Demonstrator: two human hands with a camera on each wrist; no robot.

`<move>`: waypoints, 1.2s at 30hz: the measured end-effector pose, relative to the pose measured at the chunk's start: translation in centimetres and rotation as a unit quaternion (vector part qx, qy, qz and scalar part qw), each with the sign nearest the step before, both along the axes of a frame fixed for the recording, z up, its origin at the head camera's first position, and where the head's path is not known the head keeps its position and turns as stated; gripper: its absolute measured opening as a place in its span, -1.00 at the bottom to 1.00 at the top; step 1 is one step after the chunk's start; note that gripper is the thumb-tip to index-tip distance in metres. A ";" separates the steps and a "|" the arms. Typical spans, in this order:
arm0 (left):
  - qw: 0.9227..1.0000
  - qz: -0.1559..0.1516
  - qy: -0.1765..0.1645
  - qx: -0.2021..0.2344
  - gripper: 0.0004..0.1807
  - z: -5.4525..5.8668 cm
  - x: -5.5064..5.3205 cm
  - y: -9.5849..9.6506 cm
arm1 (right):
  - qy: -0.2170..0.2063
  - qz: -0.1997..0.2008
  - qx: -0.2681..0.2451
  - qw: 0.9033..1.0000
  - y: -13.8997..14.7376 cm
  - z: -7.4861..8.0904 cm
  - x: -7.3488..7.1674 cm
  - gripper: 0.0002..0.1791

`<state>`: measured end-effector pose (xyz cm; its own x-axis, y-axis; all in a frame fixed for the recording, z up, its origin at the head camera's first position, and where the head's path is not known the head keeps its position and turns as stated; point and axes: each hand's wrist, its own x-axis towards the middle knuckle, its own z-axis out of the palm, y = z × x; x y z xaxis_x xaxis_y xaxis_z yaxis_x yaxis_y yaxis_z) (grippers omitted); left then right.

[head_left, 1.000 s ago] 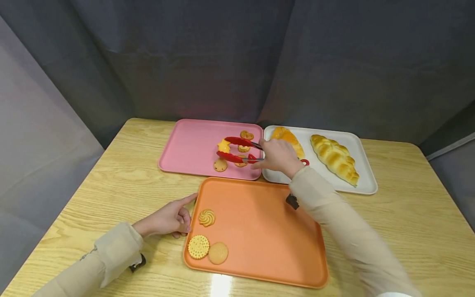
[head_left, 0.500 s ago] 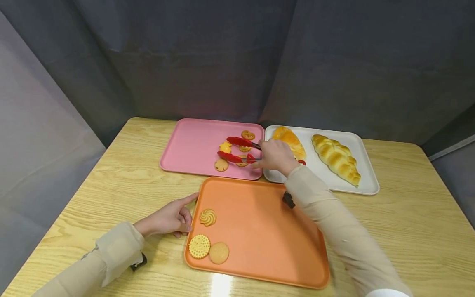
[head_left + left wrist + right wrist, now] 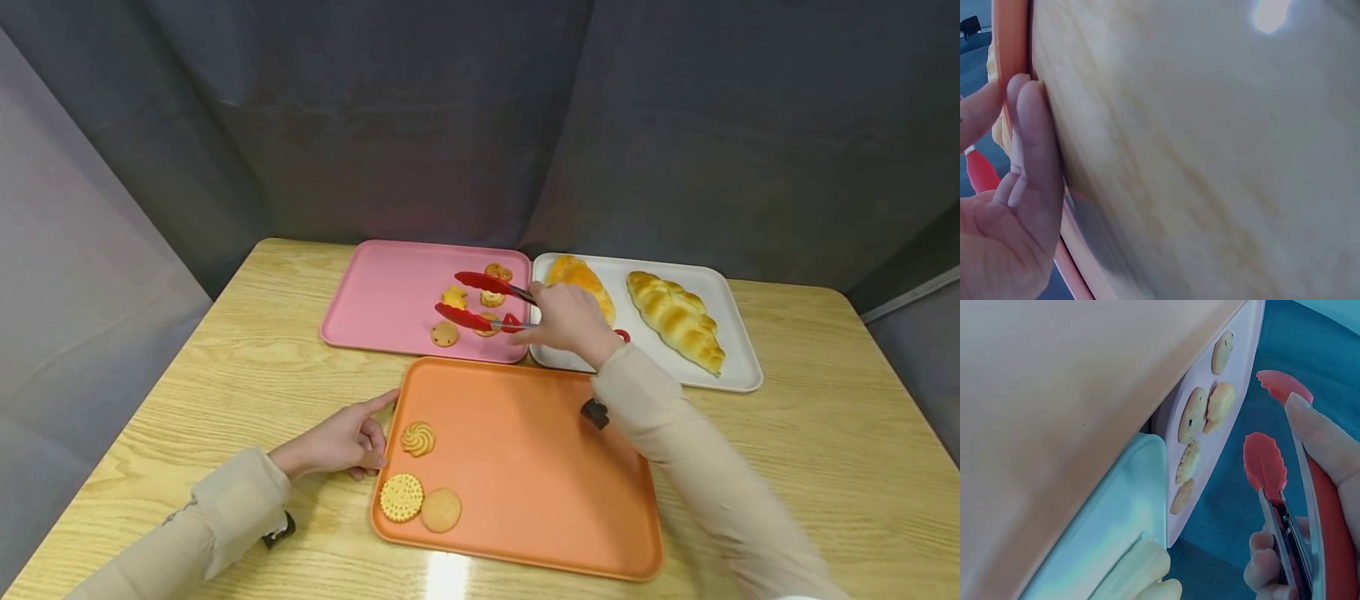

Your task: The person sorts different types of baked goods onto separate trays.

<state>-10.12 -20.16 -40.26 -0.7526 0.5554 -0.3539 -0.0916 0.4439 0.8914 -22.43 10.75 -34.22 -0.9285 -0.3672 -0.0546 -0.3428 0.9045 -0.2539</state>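
My right hand (image 3: 567, 317) grips red-tipped tongs (image 3: 1318, 506) above the pink tray (image 3: 390, 292). The tongs' two arms are spread, with nothing between their tips in the right wrist view. Below the tips lies a yellow star-shaped cookie (image 3: 453, 297), resting on the other cookies' tray near a chip cookie (image 3: 445, 334). At the orange tray's left side is my left hand (image 3: 341, 437), index finger straight and fingertips against the rim of the orange tray (image 3: 525, 467); the left wrist view shows the fingers (image 3: 1041, 131) along its outer edge.
A swirl cookie (image 3: 417, 438), a dotted biscuit (image 3: 401, 497) and a plain round cookie (image 3: 441, 510) lie at the orange tray's left. Behind it, the white tray (image 3: 630, 358) bears a braided bread (image 3: 675, 321) and another bread (image 3: 576, 275). A dark curtain (image 3: 420, 125) backs the table.
The star-shaped cookie, between the tongs' tips a second ago, now lies lower on the pink tray. The tongs have lifted slightly off it. My left hand stays in place.
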 end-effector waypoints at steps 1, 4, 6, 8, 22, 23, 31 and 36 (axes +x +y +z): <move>1.000 0.000 0.000 0.000 -0.02 0.0 0.0 0.0 | 0.007 0.004 0.001 1.000 0.1 0.1 0.2 -0.34; 1.000 0.001 0.002 -0.002 -0.02 0.0 0.0 0.0 | 0.029 0.016 0.005 0.999 0.4 0.2 0.8 -0.34; 1.000 0.001 0.002 -0.003 -0.02 0.0 0.0 0.0 | 0.041 0.023 0.003 0.999 0.6 0.2 1.3 -0.35; 1.000 0.001 0.002 -0.004 -0.02 0.0 0.0 0.0 | 0.050 0.029 -0.003 0.998 0.8 0.2 1.8 -0.35; 1.000 0.005 -0.004 -0.001 -0.01 0.0 0.0 0.0 | 0.070 0.055 -0.024 0.996 2.1 0.3 5.5 -0.38; 1.000 0.005 -0.005 -0.001 -0.01 0.0 0.0 0.0 | 0.069 0.056 -0.023 0.996 2.2 0.3 5.9 -0.38; 1.000 0.004 -0.005 -0.002 -0.02 0.2 0.0 0.1 | 0.066 0.072 -0.002 0.995 2.7 0.1 8.1 -0.26; 1.000 0.006 -0.005 -0.002 -0.02 0.2 0.1 0.2 | 0.059 0.080 0.006 0.995 2.9 -0.1 9.1 -0.23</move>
<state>-10.05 -19.99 -40.05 -0.7550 0.5455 -0.3639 -0.1058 0.4463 0.8886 -13.31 13.69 -34.30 -0.8581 -0.5113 0.0463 -0.5099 0.8384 -0.1923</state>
